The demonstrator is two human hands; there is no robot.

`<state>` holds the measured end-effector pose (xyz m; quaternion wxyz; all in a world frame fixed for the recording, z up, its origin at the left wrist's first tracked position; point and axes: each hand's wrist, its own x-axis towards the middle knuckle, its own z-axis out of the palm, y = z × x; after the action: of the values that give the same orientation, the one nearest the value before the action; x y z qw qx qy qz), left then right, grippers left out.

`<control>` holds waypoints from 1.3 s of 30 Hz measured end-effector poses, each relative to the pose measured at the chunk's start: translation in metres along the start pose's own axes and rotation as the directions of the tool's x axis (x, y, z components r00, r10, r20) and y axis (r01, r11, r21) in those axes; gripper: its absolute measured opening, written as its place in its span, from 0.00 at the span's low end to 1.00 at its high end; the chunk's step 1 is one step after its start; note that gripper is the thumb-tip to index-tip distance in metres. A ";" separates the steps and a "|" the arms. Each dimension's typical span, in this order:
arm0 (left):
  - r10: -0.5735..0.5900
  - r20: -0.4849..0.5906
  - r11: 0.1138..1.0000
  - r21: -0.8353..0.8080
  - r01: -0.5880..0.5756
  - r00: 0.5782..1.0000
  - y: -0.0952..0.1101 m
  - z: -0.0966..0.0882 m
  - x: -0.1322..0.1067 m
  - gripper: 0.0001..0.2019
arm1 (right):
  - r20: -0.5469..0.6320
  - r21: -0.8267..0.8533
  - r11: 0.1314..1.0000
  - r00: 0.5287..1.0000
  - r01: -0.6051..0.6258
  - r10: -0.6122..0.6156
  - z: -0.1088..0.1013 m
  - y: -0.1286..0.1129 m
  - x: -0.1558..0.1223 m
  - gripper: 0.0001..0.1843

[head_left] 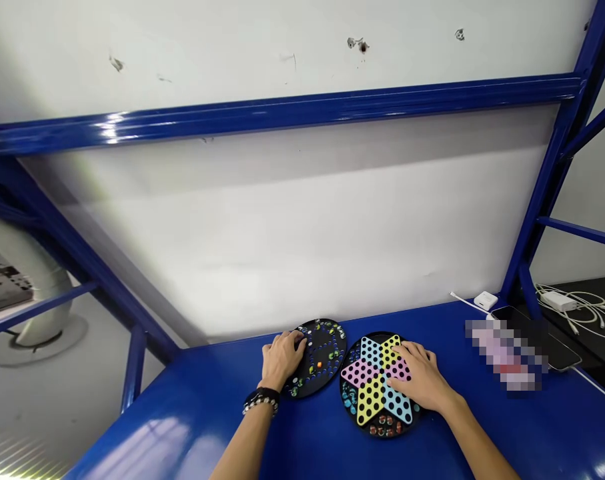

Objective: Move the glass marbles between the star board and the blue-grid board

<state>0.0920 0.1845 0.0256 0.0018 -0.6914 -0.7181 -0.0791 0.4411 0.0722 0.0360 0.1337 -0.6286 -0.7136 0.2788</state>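
Observation:
Two round black game boards lie side by side on a blue table (pixel 192 427). The left board (pixel 325 350) has a ring of holes with small coloured marbles around its edge. My left hand (pixel 281 360) rests on its left side, fingers curled over the rim; a beaded bracelet sits on that wrist. The right board (pixel 369 393) carries a six-pointed star in pastel colours, with marbles in the rim pockets. My right hand (pixel 419 380) lies flat on the star's right side, fingers spread.
A white wall and blue metal frame bars (pixel 282 110) stand behind the table. A white charger (pixel 485 300), a dark phone (pixel 557 350) and white cables (pixel 577 307) lie at the right. A blurred patch covers something beside the phone.

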 end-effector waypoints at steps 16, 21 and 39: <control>0.117 0.059 0.989 0.080 -0.122 0.991 0.021 0.002 0.030 0.20 | 0.009 0.031 0.999 1.000 -0.012 0.012 -0.003 -0.003 -0.002 0.36; 0.200 0.060 0.976 0.070 -0.204 0.978 0.026 0.001 0.019 0.18 | 0.011 0.034 0.999 1.000 -0.010 0.010 -0.001 -0.002 -0.001 0.35; 0.262 0.021 0.959 -0.119 -0.257 0.965 0.052 0.000 0.004 0.15 | 0.004 0.012 1.000 1.000 0.003 -0.003 -0.001 0.000 0.000 0.35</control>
<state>0.1437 0.1899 0.0321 -0.0411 -0.7799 -0.6153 -0.1068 0.4415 0.0723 0.0364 0.1364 -0.6263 -0.7132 0.2838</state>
